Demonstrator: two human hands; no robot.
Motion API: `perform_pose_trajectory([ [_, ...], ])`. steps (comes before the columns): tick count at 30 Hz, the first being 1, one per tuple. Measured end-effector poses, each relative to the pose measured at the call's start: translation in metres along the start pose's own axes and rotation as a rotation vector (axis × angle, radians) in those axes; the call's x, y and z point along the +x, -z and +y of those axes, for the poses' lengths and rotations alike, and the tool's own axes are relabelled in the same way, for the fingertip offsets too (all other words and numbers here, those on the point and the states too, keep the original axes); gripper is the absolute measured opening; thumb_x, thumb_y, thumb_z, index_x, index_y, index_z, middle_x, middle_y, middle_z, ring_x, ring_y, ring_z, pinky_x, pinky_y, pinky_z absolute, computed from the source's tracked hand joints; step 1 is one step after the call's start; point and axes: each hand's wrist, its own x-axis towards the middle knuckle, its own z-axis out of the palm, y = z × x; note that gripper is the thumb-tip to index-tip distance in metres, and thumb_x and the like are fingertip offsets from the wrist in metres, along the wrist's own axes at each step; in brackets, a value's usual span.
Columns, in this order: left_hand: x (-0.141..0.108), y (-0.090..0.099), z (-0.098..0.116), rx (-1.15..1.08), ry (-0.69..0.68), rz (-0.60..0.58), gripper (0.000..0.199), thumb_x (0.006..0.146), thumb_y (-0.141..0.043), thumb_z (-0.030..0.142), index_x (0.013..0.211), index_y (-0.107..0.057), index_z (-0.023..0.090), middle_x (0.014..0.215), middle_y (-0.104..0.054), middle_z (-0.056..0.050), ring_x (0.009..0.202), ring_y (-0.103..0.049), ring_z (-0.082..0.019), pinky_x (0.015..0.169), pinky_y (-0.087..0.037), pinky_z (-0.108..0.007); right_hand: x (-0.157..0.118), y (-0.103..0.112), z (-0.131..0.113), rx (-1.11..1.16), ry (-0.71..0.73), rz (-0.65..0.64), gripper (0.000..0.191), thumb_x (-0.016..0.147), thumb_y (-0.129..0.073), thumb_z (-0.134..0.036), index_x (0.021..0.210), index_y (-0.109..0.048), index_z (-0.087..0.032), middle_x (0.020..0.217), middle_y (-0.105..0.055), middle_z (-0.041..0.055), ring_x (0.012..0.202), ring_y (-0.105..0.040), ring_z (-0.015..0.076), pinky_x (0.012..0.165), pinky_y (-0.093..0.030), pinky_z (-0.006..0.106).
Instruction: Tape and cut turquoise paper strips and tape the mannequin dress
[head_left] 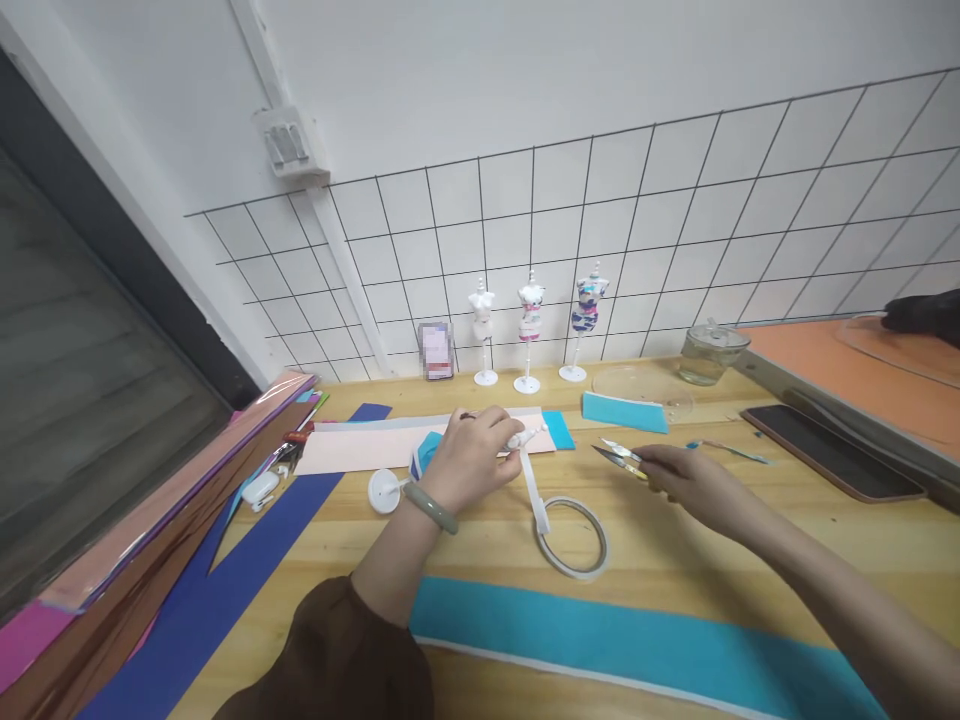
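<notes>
My left hand [472, 455] is wrapped around a small white dress-form mannequin, held on its side. The neck end [531, 436] sticks out past the fingers, while its round white base [384, 491] and some blue covering [428, 450] show on the other side. My palm hides most of the body. A white tape strip [533, 490] runs from the mannequin down to a tape roll [602, 540] on the table. In my right hand [679, 473] is a pair of scissors [622, 457], blades slightly apart, pointing left toward the tape without touching it.
Three small mannequins [530, 310] stand along the wall beside a propped phone [436, 352]. Pink paper [337, 449], dark blue strips [277, 515] and a long turquoise strip [600, 630] lie around. A lidded glass [705, 362] and dark phone [832, 450] are at right.
</notes>
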Motion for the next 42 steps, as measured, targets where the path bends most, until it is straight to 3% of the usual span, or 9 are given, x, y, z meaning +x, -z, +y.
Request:
perform_pose_trajectory([
  [2, 0.000, 0.000, 0.000, 0.005, 0.002, -0.006, 0.021, 0.076, -0.047, 0.018, 0.094, -0.056, 0.023, 0.093, -0.059, 0.000, 0.081, -0.054, -0.015, 0.074, -0.032, -0.031, 0.000, 0.014, -0.022, 0.134, 0.067, -0.110, 0.044, 0.085, -0.029, -0.049, 0.086, -0.061, -0.019, 0.069, -0.060, 0.0044, 0.061, -0.055, 0.0170, 0.051, -0.039, 0.026],
  [6, 0.000, 0.002, -0.001, 0.016, 0.002, -0.029, 0.022, 0.075, -0.047, 0.017, 0.095, -0.055, 0.022, 0.093, -0.059, 0.000, 0.081, -0.054, -0.015, 0.074, -0.032, -0.031, 0.011, 0.030, -0.056, 0.138, 0.160, -0.267, 0.053, 0.076, -0.034, -0.066, 0.072, -0.059, -0.019, 0.069, -0.057, 0.0021, 0.058, -0.050, 0.0142, 0.050, -0.036, 0.024],
  [11, 0.000, 0.003, -0.002, 0.024, 0.000, -0.051, 0.023, 0.075, -0.048, 0.018, 0.096, -0.055, 0.023, 0.095, -0.059, 0.000, 0.083, -0.054, -0.015, 0.075, -0.033, -0.031, 0.035, 0.036, -0.073, 0.096, 0.199, -0.397, 0.047, 0.071, -0.044, -0.066, 0.080, -0.057, -0.021, 0.069, -0.057, 0.0003, 0.065, -0.050, 0.0150, 0.058, -0.038, 0.025],
  [15, 0.000, 0.004, -0.001, 0.036, -0.001, -0.058, 0.023, 0.075, -0.048, 0.019, 0.096, -0.055, 0.023, 0.095, -0.059, 0.000, 0.084, -0.054, -0.015, 0.075, -0.033, -0.031, 0.049, 0.035, -0.081, 0.052, 0.225, -0.450, 0.042, 0.069, -0.050, -0.062, 0.073, -0.054, -0.021, 0.068, -0.058, 0.0000, 0.064, -0.051, 0.0143, 0.058, -0.037, 0.025],
  [32, 0.000, 0.006, 0.000, 0.066, 0.014, -0.067, 0.021, 0.076, -0.049, 0.019, 0.095, -0.056, 0.022, 0.091, -0.059, -0.002, 0.081, -0.055, -0.016, 0.074, -0.035, -0.031, 0.059, 0.028, -0.099, 0.076, 0.298, -0.473, 0.046, 0.066, -0.051, -0.065, 0.080, -0.049, -0.021, 0.063, -0.058, -0.0014, 0.061, -0.050, 0.0134, 0.057, -0.035, 0.024],
  [42, 0.000, 0.008, -0.002, 0.055, 0.022, -0.049, 0.020, 0.076, -0.048, 0.019, 0.095, -0.055, 0.021, 0.090, -0.059, -0.001, 0.079, -0.054, -0.016, 0.072, -0.036, -0.030, 0.060, 0.022, -0.095, 0.096, 0.310, -0.420, 0.044, 0.069, -0.049, -0.063, 0.084, -0.049, -0.022, 0.060, -0.058, -0.0030, 0.059, -0.049, 0.0129, 0.053, -0.032, 0.023],
])
